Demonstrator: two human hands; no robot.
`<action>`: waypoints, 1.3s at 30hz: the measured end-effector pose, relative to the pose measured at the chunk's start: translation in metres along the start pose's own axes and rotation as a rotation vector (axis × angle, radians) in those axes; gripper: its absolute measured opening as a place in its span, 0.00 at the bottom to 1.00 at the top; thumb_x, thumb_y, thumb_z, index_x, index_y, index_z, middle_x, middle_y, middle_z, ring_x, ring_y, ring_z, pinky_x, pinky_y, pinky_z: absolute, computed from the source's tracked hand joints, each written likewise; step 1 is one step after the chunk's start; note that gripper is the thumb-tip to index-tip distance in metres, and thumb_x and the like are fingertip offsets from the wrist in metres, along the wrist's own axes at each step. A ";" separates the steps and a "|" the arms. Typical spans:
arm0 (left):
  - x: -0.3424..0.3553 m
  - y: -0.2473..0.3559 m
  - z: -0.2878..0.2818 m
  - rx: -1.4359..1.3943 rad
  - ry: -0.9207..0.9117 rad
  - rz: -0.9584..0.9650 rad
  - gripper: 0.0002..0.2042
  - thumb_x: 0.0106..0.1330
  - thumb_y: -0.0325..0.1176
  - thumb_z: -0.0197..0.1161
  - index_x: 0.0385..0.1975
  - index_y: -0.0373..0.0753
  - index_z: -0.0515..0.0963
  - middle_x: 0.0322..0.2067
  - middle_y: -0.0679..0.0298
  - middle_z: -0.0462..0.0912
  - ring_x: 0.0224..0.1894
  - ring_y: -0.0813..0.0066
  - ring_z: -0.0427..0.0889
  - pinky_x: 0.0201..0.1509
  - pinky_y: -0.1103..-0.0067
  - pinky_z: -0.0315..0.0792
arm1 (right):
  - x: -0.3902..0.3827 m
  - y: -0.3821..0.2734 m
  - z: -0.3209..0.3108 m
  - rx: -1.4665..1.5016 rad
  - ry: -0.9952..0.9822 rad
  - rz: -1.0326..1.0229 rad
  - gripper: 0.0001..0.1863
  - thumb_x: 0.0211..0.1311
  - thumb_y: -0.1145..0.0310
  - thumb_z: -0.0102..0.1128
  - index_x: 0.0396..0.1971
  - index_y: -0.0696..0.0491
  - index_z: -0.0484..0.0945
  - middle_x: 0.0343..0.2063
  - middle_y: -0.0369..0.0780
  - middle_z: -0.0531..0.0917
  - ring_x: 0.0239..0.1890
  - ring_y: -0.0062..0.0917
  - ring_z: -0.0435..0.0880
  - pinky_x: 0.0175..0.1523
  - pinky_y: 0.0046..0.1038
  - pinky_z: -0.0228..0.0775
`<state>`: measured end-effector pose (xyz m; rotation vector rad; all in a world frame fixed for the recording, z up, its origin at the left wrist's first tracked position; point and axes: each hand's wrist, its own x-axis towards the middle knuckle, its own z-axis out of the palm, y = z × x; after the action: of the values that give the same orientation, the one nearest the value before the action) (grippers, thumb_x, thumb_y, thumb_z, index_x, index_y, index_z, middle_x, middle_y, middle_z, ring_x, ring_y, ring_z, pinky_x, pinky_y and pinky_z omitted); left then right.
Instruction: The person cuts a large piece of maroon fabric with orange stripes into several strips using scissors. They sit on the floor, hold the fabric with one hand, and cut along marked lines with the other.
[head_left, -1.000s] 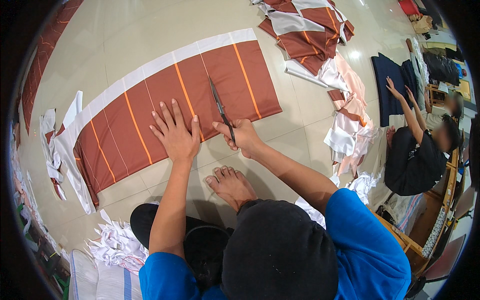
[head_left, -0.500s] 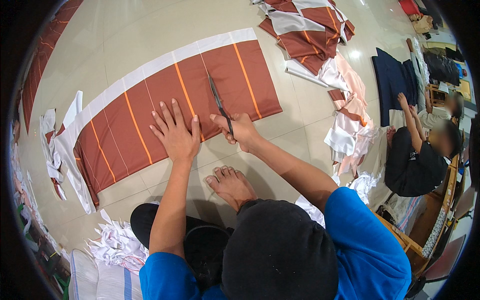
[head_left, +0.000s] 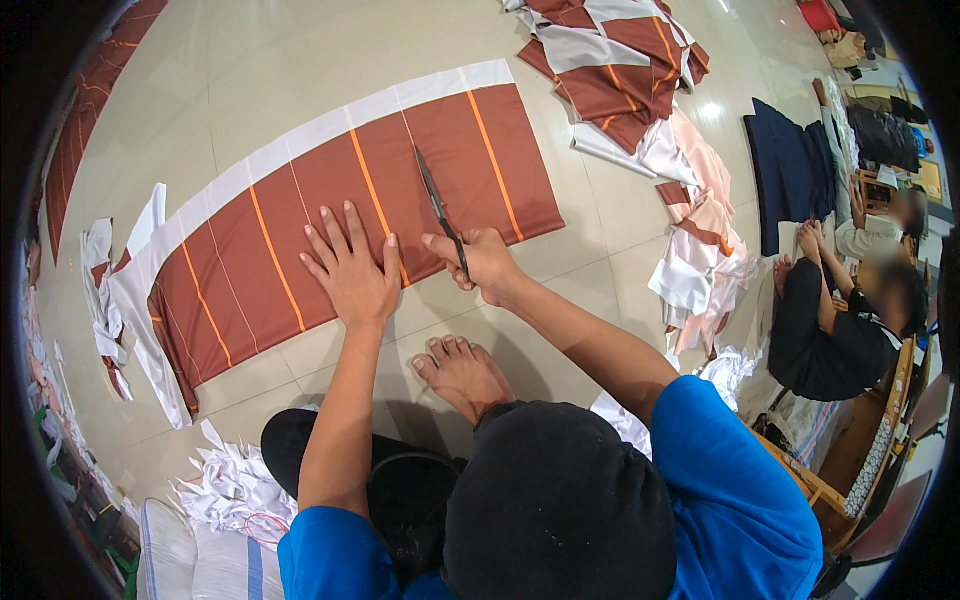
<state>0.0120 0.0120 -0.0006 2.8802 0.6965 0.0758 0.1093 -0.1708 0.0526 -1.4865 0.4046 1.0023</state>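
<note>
A strip of brown fabric with orange and thin pale lines and a white border along its far edge lies spread on the tiled floor. Flat on its middle, fingers spread, rests my left hand. My right hand grips dark metal scissors at the near edge of the fabric. Their blades look closed together and point away from me, along a thin pale line over the cloth. The handle is partly hidden by my fingers.
Crumpled brown and white fabric lies at the far right, with pale pink and white pieces nearer. White scraps sit at the near left beside a white sack. Another person sits at the right near dark blue cloth.
The scissors blades have come closer together, and their tip has shifted slightly. My left hand stays in place. The person at the right has lowered their arms.
</note>
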 end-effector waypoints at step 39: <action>-0.001 0.000 0.002 0.009 0.009 0.006 0.41 0.85 0.63 0.47 0.91 0.49 0.49 0.90 0.50 0.45 0.89 0.34 0.41 0.88 0.37 0.36 | 0.029 -0.023 0.004 0.042 -0.038 -0.024 0.23 0.64 0.55 0.84 0.30 0.53 0.77 0.20 0.35 0.78 0.13 0.14 0.71 0.17 0.23 0.57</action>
<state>0.0114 0.0117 -0.0023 2.8922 0.6914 0.0866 0.1413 -0.1533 0.0456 -1.4297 0.3776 0.9964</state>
